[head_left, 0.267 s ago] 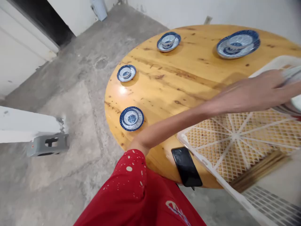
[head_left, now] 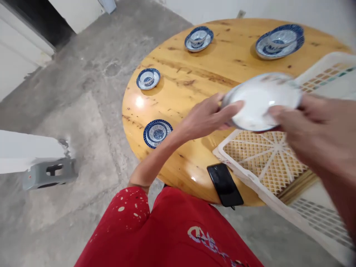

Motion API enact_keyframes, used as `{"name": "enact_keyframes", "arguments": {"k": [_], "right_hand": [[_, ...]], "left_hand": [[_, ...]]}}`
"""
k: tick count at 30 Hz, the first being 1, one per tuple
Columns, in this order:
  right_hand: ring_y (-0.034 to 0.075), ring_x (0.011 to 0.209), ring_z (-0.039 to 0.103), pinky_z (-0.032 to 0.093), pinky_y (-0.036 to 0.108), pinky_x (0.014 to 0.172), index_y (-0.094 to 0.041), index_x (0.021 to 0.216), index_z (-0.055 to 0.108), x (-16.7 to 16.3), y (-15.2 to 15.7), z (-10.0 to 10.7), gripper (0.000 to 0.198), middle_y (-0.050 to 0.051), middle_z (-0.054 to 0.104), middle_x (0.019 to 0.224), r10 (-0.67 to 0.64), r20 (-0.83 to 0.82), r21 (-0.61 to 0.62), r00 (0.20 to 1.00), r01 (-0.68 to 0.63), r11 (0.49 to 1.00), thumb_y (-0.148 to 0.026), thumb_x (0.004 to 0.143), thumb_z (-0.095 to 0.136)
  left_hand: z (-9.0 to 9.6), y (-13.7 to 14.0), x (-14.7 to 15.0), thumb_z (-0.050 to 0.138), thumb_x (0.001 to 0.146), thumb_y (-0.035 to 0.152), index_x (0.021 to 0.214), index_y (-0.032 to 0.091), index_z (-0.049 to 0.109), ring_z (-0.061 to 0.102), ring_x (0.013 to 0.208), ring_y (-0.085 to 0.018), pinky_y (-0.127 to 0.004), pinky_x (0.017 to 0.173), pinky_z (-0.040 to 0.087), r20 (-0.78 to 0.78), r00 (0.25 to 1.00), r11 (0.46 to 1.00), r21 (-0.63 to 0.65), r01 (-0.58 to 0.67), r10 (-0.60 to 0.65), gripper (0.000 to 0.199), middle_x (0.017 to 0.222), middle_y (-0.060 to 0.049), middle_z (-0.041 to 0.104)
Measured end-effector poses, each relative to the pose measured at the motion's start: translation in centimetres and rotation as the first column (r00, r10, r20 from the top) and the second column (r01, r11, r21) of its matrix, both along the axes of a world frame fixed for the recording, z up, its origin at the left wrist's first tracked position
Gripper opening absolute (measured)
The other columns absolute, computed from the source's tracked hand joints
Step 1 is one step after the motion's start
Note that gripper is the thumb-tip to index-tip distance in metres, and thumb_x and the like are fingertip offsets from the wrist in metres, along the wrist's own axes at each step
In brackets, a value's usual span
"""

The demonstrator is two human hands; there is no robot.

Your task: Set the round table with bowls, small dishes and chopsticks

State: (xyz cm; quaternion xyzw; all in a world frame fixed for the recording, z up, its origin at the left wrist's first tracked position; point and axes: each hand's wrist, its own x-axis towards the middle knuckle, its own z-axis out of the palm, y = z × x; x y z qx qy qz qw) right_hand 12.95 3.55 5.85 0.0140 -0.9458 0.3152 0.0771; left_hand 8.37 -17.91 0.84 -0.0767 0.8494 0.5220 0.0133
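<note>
A white dish (head_left: pixel 263 100) with a thin dark rim is held tilted in the air above the table, slightly smeared by motion. On its left edge, my left hand (head_left: pixel 207 115) grips with the thumb over the top. My right hand (head_left: pixel 311 126) clasps the opposite edge, its thumb also on the white surface; its other fingers are mostly hidden. I cannot tell whether more dishes are stacked beneath. Below the dish stands a white plastic basket (head_left: pixel 244 174) with a lattice bottom and a bundle of chopsticks (head_left: pixel 299 187) inside.
Around the wooden table (head_left: pixel 191 96) sit blue-patterned plates with bowls: near left (head_left: pixel 157 133), far left (head_left: pixel 148 78), back (head_left: pixel 198 39) and back right (head_left: pixel 279 41). A black phone (head_left: pixel 224 184) lies at the front edge. A grey stool (head_left: pixel 50 174) stands on the floor.
My left hand has drawn back from the far right to the middle of the view. The white dish now shows between both hands, and my right hand has come into sight.
</note>
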Motion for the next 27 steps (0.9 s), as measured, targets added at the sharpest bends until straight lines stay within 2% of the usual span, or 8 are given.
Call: {"name": "enact_keyframes", "arguments": {"k": [2,4,5,7,12,16,20,27], "right_hand": [[0.015,0.052,0.044,0.031,0.031,0.051,-0.022,0.066,0.045,1.0,-3.6,-0.1,0.043,0.002,0.046,0.057,0.071,0.020,-0.031,0.997,-0.071,0.997,-0.058,0.091,0.046],[0.018,0.053,0.046,0.033,0.033,0.053,-0.024,0.068,0.042,2.4,-6.9,-1.2,0.038,0.003,0.048,0.058,0.112,0.058,-0.103,0.992,-0.106,0.989,-0.056,0.087,0.041],[0.020,0.055,0.049,0.034,0.033,0.055,-0.024,0.070,0.043,3.2,-8.3,-2.2,0.035,0.004,0.051,0.060,0.119,0.098,-0.135,0.988,-0.105,0.985,-0.055,0.086,0.039],[0.022,0.058,0.054,0.037,0.034,0.057,-0.024,0.073,0.046,5.2,-10.4,-4.9,0.033,0.007,0.057,0.063,0.113,0.200,-0.173,0.973,-0.079,0.982,-0.053,0.085,0.037],[0.028,0.071,0.064,0.045,0.035,0.065,-0.023,0.083,0.053,10.7,-13.0,-12.7,0.034,0.013,0.068,0.078,0.102,0.395,-0.208,0.913,-0.019,0.978,-0.051,0.085,0.034],[0.031,0.071,0.067,0.048,0.038,0.067,-0.021,0.085,0.057,13.8,-13.5,-16.6,0.040,0.015,0.070,0.079,0.015,0.466,-0.200,0.884,0.088,0.976,-0.053,0.083,0.033],[0.029,0.073,0.068,0.048,0.036,0.066,-0.021,0.088,0.059,14.7,-13.3,-17.5,0.042,0.014,0.072,0.083,-0.057,0.430,-0.230,0.901,0.171,0.958,-0.054,0.083,0.034],[0.027,0.073,0.065,0.047,0.034,0.068,-0.019,0.088,0.061,13.0,-12.8,-16.8,0.043,0.013,0.071,0.084,-0.027,0.376,-0.330,0.926,0.161,0.930,-0.054,0.083,0.037]], "left_hand": [[0.3,-3.5,3.3,0.053,0.099,0.054,0.112,0.017,0.071,0.077,0.089,-0.025,-0.028,0.074,0.058,0.001,0.999,0.997,0.064,0.040,-0.040,0.044,0.078,-0.007,0.074],[0.5,-6.5,6.3,0.058,0.096,0.054,0.111,0.018,0.071,0.077,0.082,-0.023,-0.027,0.070,0.058,0.053,0.980,0.967,0.180,0.179,-0.191,0.041,0.080,-0.006,0.074],[0.3,-7.7,7.7,0.059,0.095,0.053,0.111,0.019,0.070,0.077,0.080,-0.023,-0.027,0.068,0.058,0.079,0.955,0.935,0.243,0.259,-0.285,0.039,0.082,-0.006,0.074],[-0.7,-9.6,10.2,0.057,0.096,0.050,0.110,0.019,0.068,0.075,0.074,-0.021,-0.027,0.065,0.058,0.124,0.935,0.906,0.318,0.280,-0.333,0.037,0.084,-0.006,0.073],[-7.2,-11.5,15.0,0.057,0.094,0.047,0.105,0.018,0.064,0.070,0.063,-0.017,-0.028,0.061,0.059,0.318,0.892,0.917,0.339,0.211,-0.322,0.031,0.079,-0.003,0.069],[-11.0,-11.5,16.8,0.059,0.090,0.045,0.103,0.020,0.062,0.071,0.065,-0.019,-0.031,0.058,0.060,0.394,0.847,0.905,0.372,0.206,-0.355,0.029,0.085,-0.004,0.071],[-11.7,-11.0,16.5,0.057,0.090,0.045,0.097,0.022,0.061,0.069,0.061,-0.020,-0.030,0.053,0.056,0.328,0.865,0.901,0.342,0.267,-0.381,0.025,0.080,-0.004,0.071],[-9.4,-10.3,15.5,0.041,0.097,0.038,0.107,0.020,0.059,0.069,0.066,-0.017,-0.030,0.068,0.053,0.324,0.862,0.921,0.142,0.361,-0.388,0.027,0.081,-0.001,0.068]]}}
